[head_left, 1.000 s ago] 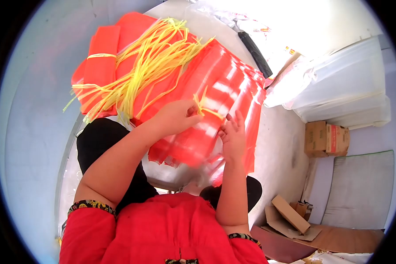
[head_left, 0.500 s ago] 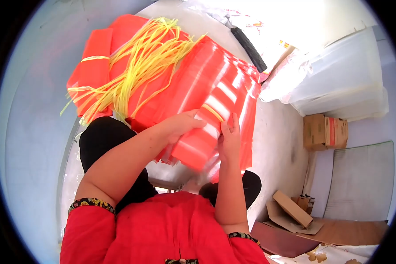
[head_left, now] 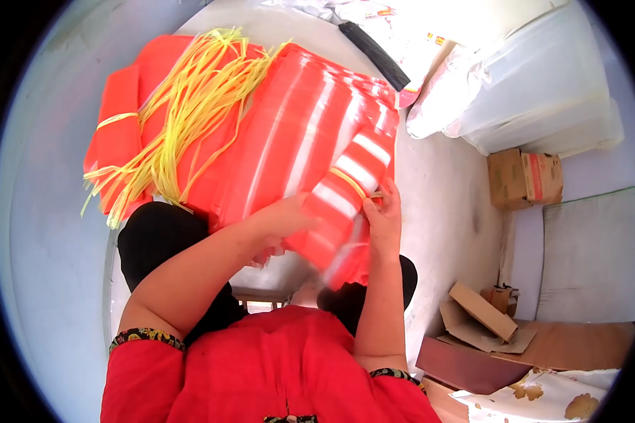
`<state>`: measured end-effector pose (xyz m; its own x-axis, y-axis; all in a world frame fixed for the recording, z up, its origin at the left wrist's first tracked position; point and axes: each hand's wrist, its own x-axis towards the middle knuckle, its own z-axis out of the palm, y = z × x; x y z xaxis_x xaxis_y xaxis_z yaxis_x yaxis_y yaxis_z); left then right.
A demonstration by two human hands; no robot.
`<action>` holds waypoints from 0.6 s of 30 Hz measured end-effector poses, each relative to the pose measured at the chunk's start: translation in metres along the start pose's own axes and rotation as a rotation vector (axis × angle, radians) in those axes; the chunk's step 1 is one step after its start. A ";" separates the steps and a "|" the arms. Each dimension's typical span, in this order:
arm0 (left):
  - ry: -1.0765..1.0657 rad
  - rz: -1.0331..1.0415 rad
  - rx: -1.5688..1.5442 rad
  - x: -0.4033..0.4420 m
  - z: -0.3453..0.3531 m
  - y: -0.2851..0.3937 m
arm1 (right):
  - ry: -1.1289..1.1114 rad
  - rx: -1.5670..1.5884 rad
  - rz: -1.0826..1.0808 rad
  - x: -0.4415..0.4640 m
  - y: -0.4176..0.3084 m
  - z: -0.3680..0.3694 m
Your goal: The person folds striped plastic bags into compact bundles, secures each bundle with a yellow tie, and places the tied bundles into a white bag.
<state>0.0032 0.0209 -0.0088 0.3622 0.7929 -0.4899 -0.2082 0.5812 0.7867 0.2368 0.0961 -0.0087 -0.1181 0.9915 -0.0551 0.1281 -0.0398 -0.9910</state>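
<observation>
A folded bundle of red plastic bags with white stripes [head_left: 335, 199] lies tilted over my lap, on top of a larger pile of the same striped red plastic [head_left: 279, 120]. Around its middle runs a thin yellow strip [head_left: 347, 181]. My left hand [head_left: 288, 217], smeared by motion, holds the bundle's left edge, its fingertips partly hidden. At the right edge, my right hand [head_left: 384, 220] pinches the yellow strip's end between thumb and fingers. Loose yellow strips [head_left: 190, 120] lie in a long bunch across the red plastic to the left.
A folded red bundle with a yellow tie [head_left: 120, 106] rests at far left. Beyond the pile lies a long black object [head_left: 375, 55]. To the right are translucent plastic sheeting [head_left: 543, 84], a cardboard box [head_left: 508, 180] and flattened cardboard [head_left: 483, 314].
The view has shifted, so the pile sits further left. The bundle's striped upper end now shows more fully, and my right hand has drawn the yellow strip's end out to the right.
</observation>
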 end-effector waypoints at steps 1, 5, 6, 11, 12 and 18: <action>-0.023 0.012 -0.030 0.002 -0.001 -0.001 | -0.044 0.016 0.014 -0.004 -0.005 -0.002; -0.062 0.057 -0.150 0.010 -0.002 -0.006 | -0.019 0.018 0.009 0.002 -0.010 0.000; -0.057 0.064 -0.176 0.004 0.002 -0.002 | -0.011 0.001 0.011 0.004 -0.013 0.003; 0.012 0.015 -0.100 0.010 0.001 -0.008 | 0.026 -0.194 -0.065 0.018 0.001 0.000; 0.029 -0.026 -0.049 -0.005 0.007 0.010 | 0.050 -0.371 -0.185 0.018 -0.001 -0.002; 0.005 -0.016 -0.045 0.000 0.003 0.001 | -0.219 -0.954 -0.715 0.006 -0.018 0.024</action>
<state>0.0055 0.0211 -0.0065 0.3615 0.7844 -0.5040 -0.2428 0.6011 0.7614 0.2098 0.1001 0.0054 -0.6108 0.7067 0.3571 0.6293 0.7070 -0.3227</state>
